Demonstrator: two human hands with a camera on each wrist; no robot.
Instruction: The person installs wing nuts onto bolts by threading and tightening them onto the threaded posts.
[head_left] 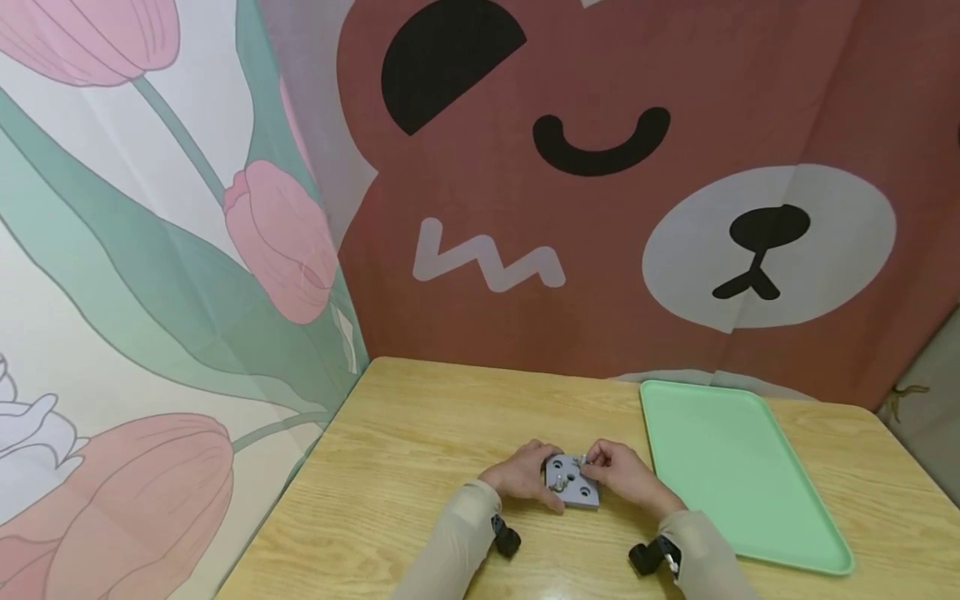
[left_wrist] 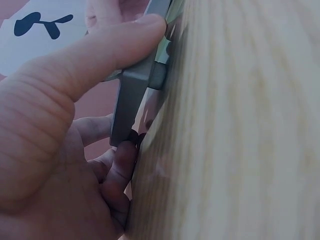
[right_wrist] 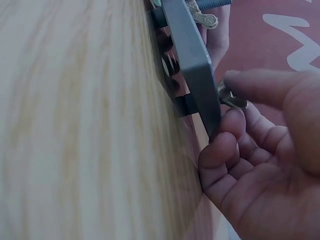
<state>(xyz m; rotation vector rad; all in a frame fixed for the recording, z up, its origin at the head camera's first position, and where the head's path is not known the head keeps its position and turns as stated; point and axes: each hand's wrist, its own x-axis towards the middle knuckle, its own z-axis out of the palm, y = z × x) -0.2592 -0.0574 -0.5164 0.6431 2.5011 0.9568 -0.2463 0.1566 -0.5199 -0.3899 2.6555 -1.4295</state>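
A grey metal plate with several holes is held tilted, close over the table. My left hand grips its left edge, thumb along the near side and fingers curled behind. One wing nut sits on a threaded bolt that stands up from the plate's face. At the far right part of the plate, my right hand pinches a second wing nut between thumb and fingers. Dark bolt heads stick out from the underside, one of them also below the left thumb.
A light green tray lies on the wooden table to the right of my hands. Printed cloth hangs behind the table and on the left. A dark wrist camera sits on the left sleeve.
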